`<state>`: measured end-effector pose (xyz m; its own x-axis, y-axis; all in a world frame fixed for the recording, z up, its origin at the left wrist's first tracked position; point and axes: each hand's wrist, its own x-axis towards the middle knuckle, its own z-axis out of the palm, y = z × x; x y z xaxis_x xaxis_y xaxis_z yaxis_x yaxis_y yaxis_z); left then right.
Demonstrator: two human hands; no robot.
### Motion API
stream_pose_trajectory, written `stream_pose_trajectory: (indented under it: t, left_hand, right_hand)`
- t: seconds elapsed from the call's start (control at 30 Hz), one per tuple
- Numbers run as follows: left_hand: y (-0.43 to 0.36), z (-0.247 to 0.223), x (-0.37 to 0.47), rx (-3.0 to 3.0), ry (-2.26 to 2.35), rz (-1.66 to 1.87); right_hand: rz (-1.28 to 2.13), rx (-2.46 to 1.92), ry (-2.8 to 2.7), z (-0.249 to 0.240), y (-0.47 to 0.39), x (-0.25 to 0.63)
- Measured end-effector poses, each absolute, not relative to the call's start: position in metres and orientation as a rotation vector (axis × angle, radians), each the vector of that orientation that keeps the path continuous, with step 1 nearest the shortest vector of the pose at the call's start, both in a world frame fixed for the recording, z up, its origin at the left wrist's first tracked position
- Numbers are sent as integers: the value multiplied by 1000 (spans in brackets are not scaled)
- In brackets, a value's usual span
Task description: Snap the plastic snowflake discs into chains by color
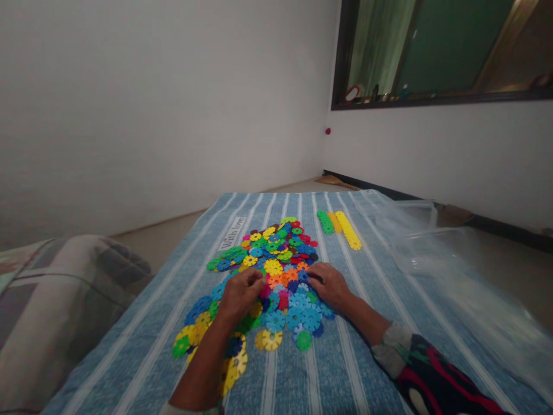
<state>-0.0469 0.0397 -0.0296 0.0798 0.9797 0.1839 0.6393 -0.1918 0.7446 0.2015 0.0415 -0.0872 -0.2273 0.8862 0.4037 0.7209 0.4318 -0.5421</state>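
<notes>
Many flat, notched plastic discs in several colours lie in a loose pile point(273, 248) on a blue striped cloth point(164, 323). My left hand point(242, 291) is over the left middle of the pile, its thumb and fingertips drawn together; whatever is between them is too small to make out. At the pile's right edge, my right hand point(329, 283) touches the discs near a dark blue one, fingers bent and fingertips partly hidden. Orange discs point(283, 279) lie between both hands. Light blue discs point(305, 311) are nearer to me.
Beyond my right hand, a green row point(325, 222), an orange row point(334, 222) and a yellow row point(349, 230) of joined discs lie side by side. A clear plastic container point(421, 248) stands at the right edge. Draped fabric point(64, 311) is at the left.
</notes>
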Motion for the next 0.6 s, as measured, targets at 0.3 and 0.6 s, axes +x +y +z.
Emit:
stream_pose_trajectory:
  t: [0.3, 0.6]
  left_hand:
    - [45, -27, -61, 1859, 1643, 986]
    - [49, -26, -78, 1889, 1794, 990]
  right_hand:
    - [309, -1318, -2028, -92, 43, 206]
    - [334, -1297, -2031, -93, 42, 209]
